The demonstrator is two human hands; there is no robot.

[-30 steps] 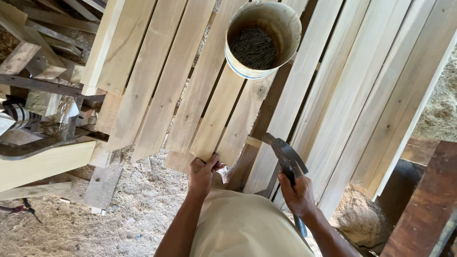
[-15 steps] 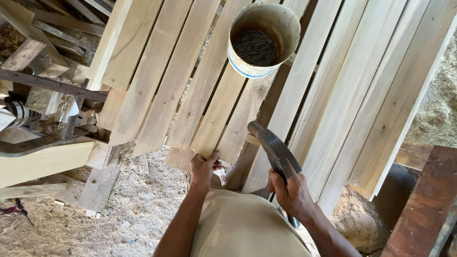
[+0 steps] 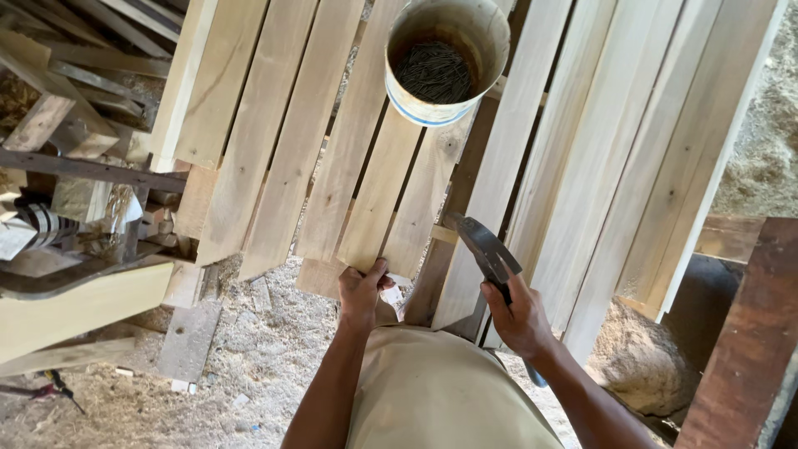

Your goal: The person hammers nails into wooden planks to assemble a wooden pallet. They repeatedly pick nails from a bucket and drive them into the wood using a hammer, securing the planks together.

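Your left hand [image 3: 363,291] grips the near end of a pale wooden slat [image 3: 378,204], thumb up on its top face and the other fingers curled under the edge, so the board's end sits right inside your closed grasp while the rest of it runs away from you across the stack of planks [image 3: 582,166]. Your right hand [image 3: 519,320] is clenched around the handle of a hammer [image 3: 486,245]; the dark metal head sticks out past your knuckles, up and to the left, and hangs just above a darker crosspiece, close beside the slat you hold but apart from it. Whether the head touches the wood, you cannot tell from this view. Farther up the boards, well beyond both hands, a cream bucket [image 3: 490,41] with a blue band rests on the slats, holding a heap of dark nails [image 3: 434,73]. Sawdust [image 3: 266,349] covers the ground below your left forearm.
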